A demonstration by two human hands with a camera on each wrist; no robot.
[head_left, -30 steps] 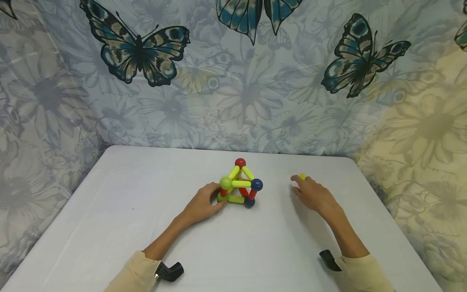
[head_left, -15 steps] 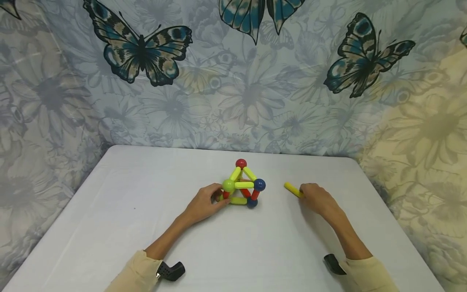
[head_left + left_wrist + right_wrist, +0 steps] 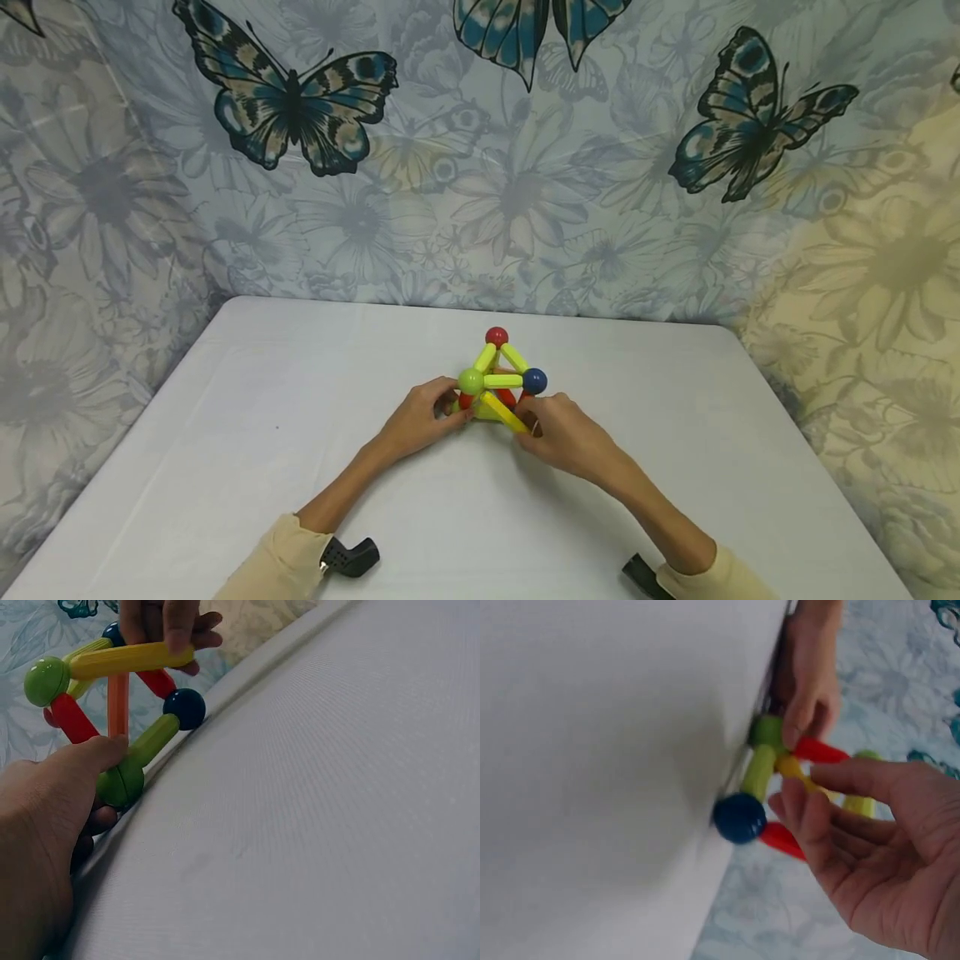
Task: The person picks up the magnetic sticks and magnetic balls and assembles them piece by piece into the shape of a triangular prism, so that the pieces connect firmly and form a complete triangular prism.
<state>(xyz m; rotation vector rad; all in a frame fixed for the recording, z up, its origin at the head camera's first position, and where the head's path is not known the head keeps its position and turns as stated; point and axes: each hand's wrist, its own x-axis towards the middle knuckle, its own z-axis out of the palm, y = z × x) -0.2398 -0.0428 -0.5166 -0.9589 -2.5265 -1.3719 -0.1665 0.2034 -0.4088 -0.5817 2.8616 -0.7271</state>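
Head view: near the middle of the white table (image 3: 262, 433), toward its far edge, a rod-and-ball frame (image 3: 501, 377) with a red ball (image 3: 496, 337) on top. Left hand (image 3: 417, 422) curled round the near-left corner of the frame, steadying it. Right hand (image 3: 564, 433) pinching a yellow rod (image 3: 502, 412), slanted from the green ball (image 3: 470, 382) down toward the fingers.

Left wrist view: thumb (image 3: 90, 757) pressed on a green base ball (image 3: 120, 784); yellow rod already touching the upper green ball (image 3: 46, 681).

Right wrist view: fingers (image 3: 810, 817) closed on the rod, just beside a blue base ball (image 3: 739, 817).

Step in hand, by judgement: fitting 1 diagonal rod. Next move: lowering the free end onto the blue ball, with the frame kept firm.
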